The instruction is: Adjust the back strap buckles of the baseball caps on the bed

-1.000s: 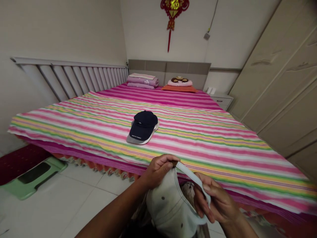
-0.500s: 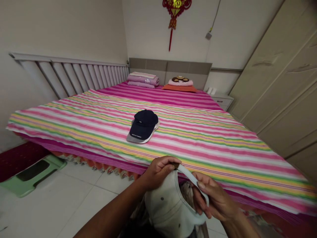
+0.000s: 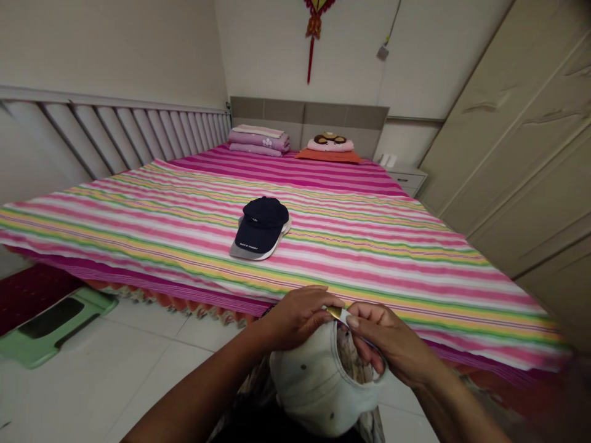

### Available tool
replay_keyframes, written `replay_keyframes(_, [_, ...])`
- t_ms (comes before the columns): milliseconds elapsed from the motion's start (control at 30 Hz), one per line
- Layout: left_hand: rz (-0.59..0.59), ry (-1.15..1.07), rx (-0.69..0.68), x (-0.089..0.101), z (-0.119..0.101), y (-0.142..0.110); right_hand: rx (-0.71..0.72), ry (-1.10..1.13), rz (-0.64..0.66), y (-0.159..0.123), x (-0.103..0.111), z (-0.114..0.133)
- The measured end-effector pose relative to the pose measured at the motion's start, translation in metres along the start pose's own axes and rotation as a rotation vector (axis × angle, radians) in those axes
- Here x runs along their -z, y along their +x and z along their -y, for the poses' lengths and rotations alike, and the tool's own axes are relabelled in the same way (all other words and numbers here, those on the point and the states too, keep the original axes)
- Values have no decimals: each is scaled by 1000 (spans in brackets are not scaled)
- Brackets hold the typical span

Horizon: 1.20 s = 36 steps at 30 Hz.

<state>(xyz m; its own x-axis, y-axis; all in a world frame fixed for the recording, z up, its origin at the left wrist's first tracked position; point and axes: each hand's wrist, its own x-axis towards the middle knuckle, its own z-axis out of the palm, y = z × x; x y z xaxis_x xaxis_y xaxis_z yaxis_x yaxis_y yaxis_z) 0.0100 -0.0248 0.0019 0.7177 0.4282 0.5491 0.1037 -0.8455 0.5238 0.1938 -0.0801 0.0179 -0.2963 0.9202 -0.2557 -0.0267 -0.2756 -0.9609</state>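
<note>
- Left hand (image 3: 295,317) fingertips pinched on the strap buckle (image 3: 336,312) at the back of the white cap (image 3: 314,384).
- Right hand (image 3: 388,341) thumb and forefinger gripping the same strap from the other side, remaining fingers curled inside the cap opening.
- White cap held low, just short of the bed's (image 3: 369,246) near edge, crown downward.
- Farther out, navy cap (image 3: 260,226) stacked on a grey one on the striped sheet.
- Folded bedding (image 3: 259,140) and pillow (image 3: 329,147) by the headboard; green stool (image 3: 50,320) on the floor, left.
</note>
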Motion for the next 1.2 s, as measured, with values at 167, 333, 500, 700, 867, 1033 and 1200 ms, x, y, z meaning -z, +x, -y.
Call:
replay_keyframes(167, [15,43,-14,3,-1,3,20,55,19,3,1,-2])
replay_keyframes(333, [17,54,-78,3,2,5,40,94,24,6,2,-3])
replay_keyframes(500, [-23,40,-58,0,2,4,59,59,-36,7,-1,-1])
replay_keyframes(700, [-183,-158,43,-19,5,1,101,62,-106,9,-4,-6])
replay_keyframes(867, [-278,-283,143,-34,8,-8,113,101,-156,12,-8,-16])
replay_keyframes(1033, [-251,-374,206,-32,7,-12,90,103,-197,10,-10,-20])
replay_keyframes(1200, [-209,-536,288,-19,4,-3,116,147,-145,9,-8,-15])
